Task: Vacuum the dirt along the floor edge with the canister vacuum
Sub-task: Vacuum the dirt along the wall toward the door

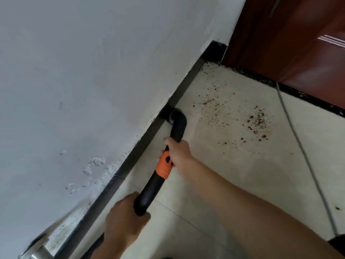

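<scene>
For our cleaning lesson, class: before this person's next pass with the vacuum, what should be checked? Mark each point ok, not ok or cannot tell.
1. Right hand grips the wand by the orange collar: ok.
2. Left hand grips the wand's lower end: ok.
3. Nozzle at the skirting: ok.
4. Dirt gone: not ok; it lies on the tiles right of the nozzle and towards the door corner.
5. Cord apart from the nozzle: ok; it lies beyond the dirt.
6. Suction running: cannot tell.
</scene>
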The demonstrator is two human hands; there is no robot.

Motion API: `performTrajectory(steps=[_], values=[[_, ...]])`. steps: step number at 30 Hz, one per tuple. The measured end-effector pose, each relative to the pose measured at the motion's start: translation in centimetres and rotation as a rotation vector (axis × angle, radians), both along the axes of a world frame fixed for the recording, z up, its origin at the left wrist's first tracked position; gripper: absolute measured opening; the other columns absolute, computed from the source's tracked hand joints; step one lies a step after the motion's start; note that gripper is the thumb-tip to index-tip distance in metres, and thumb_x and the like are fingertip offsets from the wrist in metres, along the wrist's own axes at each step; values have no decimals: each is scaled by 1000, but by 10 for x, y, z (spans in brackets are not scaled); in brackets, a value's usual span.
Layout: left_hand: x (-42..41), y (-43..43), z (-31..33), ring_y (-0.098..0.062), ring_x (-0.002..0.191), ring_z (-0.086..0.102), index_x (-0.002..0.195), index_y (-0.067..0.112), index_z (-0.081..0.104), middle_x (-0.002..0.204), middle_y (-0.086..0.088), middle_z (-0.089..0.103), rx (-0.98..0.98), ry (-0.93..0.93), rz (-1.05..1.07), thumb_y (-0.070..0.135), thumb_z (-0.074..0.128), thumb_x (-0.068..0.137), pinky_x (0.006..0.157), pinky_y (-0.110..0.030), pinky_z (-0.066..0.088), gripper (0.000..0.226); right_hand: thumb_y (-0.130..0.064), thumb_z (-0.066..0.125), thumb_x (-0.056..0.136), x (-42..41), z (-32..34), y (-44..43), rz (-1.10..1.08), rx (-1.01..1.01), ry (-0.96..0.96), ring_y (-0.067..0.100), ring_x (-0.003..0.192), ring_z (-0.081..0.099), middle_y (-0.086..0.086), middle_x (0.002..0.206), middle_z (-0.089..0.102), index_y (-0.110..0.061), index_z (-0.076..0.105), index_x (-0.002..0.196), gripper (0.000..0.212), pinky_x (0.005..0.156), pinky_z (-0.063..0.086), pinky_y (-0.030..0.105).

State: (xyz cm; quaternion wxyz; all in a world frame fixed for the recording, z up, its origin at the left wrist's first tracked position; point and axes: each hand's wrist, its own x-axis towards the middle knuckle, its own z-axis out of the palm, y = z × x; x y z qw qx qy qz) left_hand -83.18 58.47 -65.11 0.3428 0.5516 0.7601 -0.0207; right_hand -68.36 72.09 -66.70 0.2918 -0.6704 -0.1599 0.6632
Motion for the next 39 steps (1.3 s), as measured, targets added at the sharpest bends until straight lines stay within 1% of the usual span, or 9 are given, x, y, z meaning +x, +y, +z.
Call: performTrajectory(steps=[4, 6, 8, 10, 15, 20, 27, 34, 39], values=[[-22, -41, -9, -4, 111, 58, 132, 33, 49, 120, 16, 60, -155, 79, -127, 54, 46, 65, 78, -13, 40, 70, -21, 62, 94, -16, -2, -73, -112, -37, 124, 23, 54, 62, 10, 72, 60, -14, 52, 100, 14, 53, 53, 28], [-15, -36, -6, -5, 110, 59, 120, 40, 52, 116, 17, 61, -144, 147, -176, 51, 52, 72, 86, -17, 44, 50, -20, 62, 95, -5, -3, -75, -176, -31, 94, 26, 53, 62, 9, 67, 60, -12, 53, 97, 13, 52, 52, 29], [2, -20, -3, -12, 91, 63, 91, 32, 55, 88, 12, 64, -20, 113, -139, 39, 62, 72, 72, -26, 47, 22, -20, 63, 94, 12, -1, -57, -239, -18, 52, 28, 52, 61, 12, 68, 60, -9, 52, 94, 15, 50, 53, 31], [22, 3, -5, -16, 75, 60, 82, 23, 51, 73, 6, 59, 106, 42, -139, 34, 64, 72, 60, -29, 40, 20, -21, 63, 94, 35, 5, -25, -270, -2, 3, 26, 53, 60, 12, 72, 60, -7, 53, 98, 17, 50, 55, 31], [58, 54, 5, -12, 75, 56, 96, 31, 51, 86, 10, 58, 257, -157, -156, 36, 67, 80, 64, -29, 45, 24, -18, 63, 94, 85, 24, 45, -285, 42, -13, 22, 56, 58, 13, 79, 57, -8, 51, 105, 19, 44, 56, 28], [55, 25, 0, -18, 69, 54, 85, 23, 44, 76, 4, 55, 195, -98, -172, 33, 63, 78, 58, -30, 38, 22, -23, 63, 94, 66, 15, 29, -26, 12, -2, 25, 57, 62, 13, 79, 62, -10, 50, 105, 21, 55, 57, 33], [45, -2, -6, -12, 59, 44, 70, 27, 35, 65, 6, 48, 65, -137, -272, 34, 59, 68, 51, -22, 29, 25, -21, 62, 94, 70, 10, -24, -177, -8, -39, 23, 50, 61, 13, 72, 61, -8, 52, 97, 17, 49, 56, 31], [15, -4, -4, -20, 65, 55, 73, 21, 45, 64, 2, 56, 90, -90, -31, 29, 69, 67, 52, -31, 34, 25, -23, 61, 93, 11, 12, 5, 7, 59, -1, 21, 51, 60, 9, 72, 60, -11, 51, 93, 16, 72, 60, 40], [8, -39, -12, -11, 63, 49, 75, 26, 43, 63, 8, 51, 11, -74, -251, 47, 51, 54, 53, -23, 33, 31, -19, 63, 93, 30, 3, -62, -196, 9, -59, 22, 52, 59, 11, 67, 59, -6, 55, 93, 15, 54, 57, 33]])
